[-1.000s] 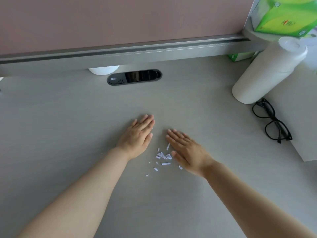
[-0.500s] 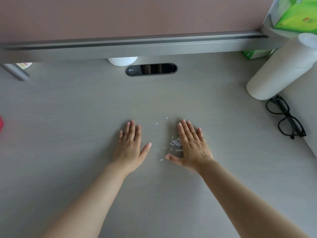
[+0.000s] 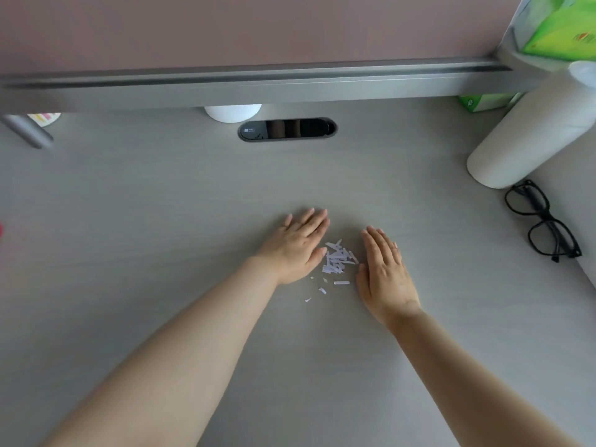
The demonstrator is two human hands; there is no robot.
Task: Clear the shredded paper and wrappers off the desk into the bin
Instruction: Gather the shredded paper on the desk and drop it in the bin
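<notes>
A small heap of white shredded paper (image 3: 337, 260) lies on the grey desk (image 3: 161, 240), with a few stray bits (image 3: 322, 290) just nearer me. My left hand (image 3: 296, 245) lies flat on the desk at the heap's left edge, its thumb touching the shreds. My right hand (image 3: 385, 272) rests on its side at the heap's right edge, fingers straight and together. Both hands hold nothing. No bin or wrapper shows in this view.
A white paper-towel roll (image 3: 529, 137) stands at the right, black glasses (image 3: 545, 222) beside it. A dark cable slot (image 3: 287, 129) and a white round object (image 3: 232, 111) sit at the back under a grey rail. A green tissue box (image 3: 561, 30) is at the top right.
My hands have come in from both sides and the scattered shreds now lie in one tighter heap between them. My right hand turned from palm-down onto its side.
</notes>
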